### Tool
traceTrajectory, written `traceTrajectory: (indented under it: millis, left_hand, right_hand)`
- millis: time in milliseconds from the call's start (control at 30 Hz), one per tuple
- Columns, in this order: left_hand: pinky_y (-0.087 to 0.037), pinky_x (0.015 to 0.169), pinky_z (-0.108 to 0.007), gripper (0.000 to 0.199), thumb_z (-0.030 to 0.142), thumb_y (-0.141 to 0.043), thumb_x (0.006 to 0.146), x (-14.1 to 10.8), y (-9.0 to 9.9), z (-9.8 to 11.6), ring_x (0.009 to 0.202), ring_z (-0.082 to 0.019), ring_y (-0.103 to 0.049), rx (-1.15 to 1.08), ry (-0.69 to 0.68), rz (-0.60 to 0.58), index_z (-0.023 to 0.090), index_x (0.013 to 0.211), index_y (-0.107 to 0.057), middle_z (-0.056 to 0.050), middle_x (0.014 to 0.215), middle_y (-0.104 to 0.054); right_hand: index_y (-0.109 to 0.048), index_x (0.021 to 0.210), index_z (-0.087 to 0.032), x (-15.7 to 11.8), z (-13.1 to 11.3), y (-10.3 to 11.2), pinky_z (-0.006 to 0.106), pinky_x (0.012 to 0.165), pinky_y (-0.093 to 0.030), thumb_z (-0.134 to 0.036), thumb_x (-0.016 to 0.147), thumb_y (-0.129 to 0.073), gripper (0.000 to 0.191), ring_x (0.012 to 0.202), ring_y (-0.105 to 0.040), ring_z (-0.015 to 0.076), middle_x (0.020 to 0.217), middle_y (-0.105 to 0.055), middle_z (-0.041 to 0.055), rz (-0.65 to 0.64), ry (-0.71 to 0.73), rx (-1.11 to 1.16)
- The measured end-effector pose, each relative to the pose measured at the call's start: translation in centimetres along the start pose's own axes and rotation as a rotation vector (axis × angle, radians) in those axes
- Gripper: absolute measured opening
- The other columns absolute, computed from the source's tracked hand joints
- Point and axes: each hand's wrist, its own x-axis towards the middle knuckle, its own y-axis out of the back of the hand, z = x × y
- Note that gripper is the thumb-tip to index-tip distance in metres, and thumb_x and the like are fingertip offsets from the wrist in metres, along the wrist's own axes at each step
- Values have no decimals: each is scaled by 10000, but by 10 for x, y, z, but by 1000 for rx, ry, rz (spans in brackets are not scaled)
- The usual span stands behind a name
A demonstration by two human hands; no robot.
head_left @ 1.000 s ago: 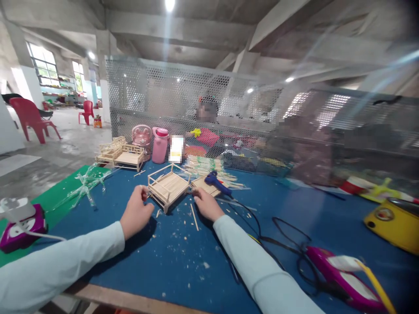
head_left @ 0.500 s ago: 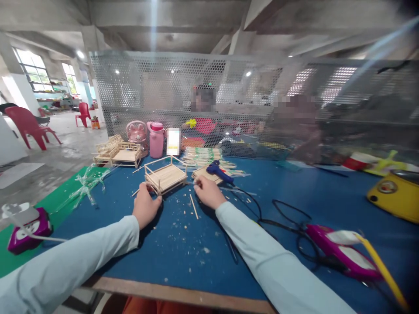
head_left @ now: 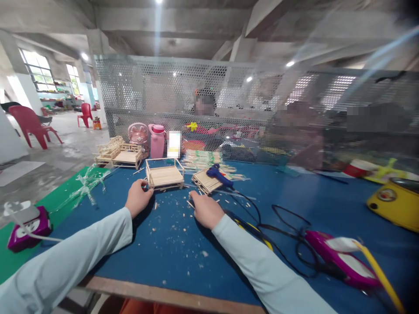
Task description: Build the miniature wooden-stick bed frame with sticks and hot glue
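Note:
My left hand [head_left: 139, 198] has its thumb and fingers closed on the near left corner of a small bed-like frame [head_left: 166, 175] made of thin wooden sticks. This frame stands on the blue table with posts and rails around its flat top. My right hand [head_left: 207, 210] is pinched on a short thin wooden stick [head_left: 190, 203] just above the table; its fingertips are partly hidden. Beyond that hand lies a flat stick panel [head_left: 206, 181], with a blue glue gun [head_left: 220, 175] resting on it.
Bundled sticks [head_left: 203, 160], a pink bottle [head_left: 157, 141] and finished stick models [head_left: 126, 156] stand along the perforated metal screen [head_left: 157, 96]. Black cable [head_left: 281, 226] and a purple power strip [head_left: 343, 259] lie at right. A yellow pot [head_left: 394, 203] sits far right. People are behind the screen.
The stick frame has turned so its long side faces me. My right hand has come down and nearer, taking hold of the thin stick that lay on the table.

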Motion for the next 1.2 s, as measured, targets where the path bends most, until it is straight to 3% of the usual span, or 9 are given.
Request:
traceTrajectory:
  millis: [333, 600, 767, 900, 1033, 1200]
  left_hand:
    - [-448, 708, -305, 104, 240, -590, 692, 16, 14, -4, 746, -241, -652, 0, 35, 17, 167, 680, -662, -91, 724, -717]
    - [-425, 604, -278, 248, 309, -577, 700, 22, 30, -10, 644, -199, -613, -207, 35, 23, 124, 802, -707, -51, 657, -692]
    - [-459, 618, -277, 272, 335, -605, 704, 22, 32, -6, 613, -158, -599, -373, -49, -140, 123, 836, -715, -54, 719, -706]
    - [-500, 707, -306, 198, 285, -677, 652, 17, 29, 2, 676, -171, -635, -442, -100, -387, 143, 780, -730, -61, 749, -721]
    - [-485, 846, -348, 194, 309, -717, 629, 14, 21, 3, 809, -211, -655, -437, -139, -605, 161, 754, -730, -39, 731, -720]
    - [-472, 845, -330, 170, 285, -675, 670, 19, 12, 1, 768, -191, -651, -391, -127, -564, 153, 767, -721, -27, 749, -723]
  right_hand:
    - [-541, 1074, -116, -2, -7, 1, 315, 678, -420, -13, 775, -448, 330, 871, -673, 280, 915, -706, 186, 10, -1, -54]
    - [-559, 1048, -137, 2, 31, 12, 276, 655, -382, -92, 759, -467, 306, 839, -643, 236, 919, -694, 136, 215, -129, 103]
    - [-619, 987, -145, 1, 53, 25, 248, 633, -393, -97, 727, -461, 308, 715, -610, 186, 772, -679, 69, 333, -188, 227]
    - [-632, 890, -161, -6, 66, 27, 232, 595, -410, -111, 695, -465, 262, 621, -577, 153, 690, -648, 22, 383, -203, 328]
    - [-620, 853, -175, -15, 72, 19, 236, 583, -436, -145, 683, -462, 234, 590, -565, 141, 670, -627, 3, 447, -117, 481]
    - [-621, 965, -196, -23, 65, 15, 270, 633, -474, -201, 736, -480, 268, 641, -596, 159, 749, -661, 23, 523, -14, 536]
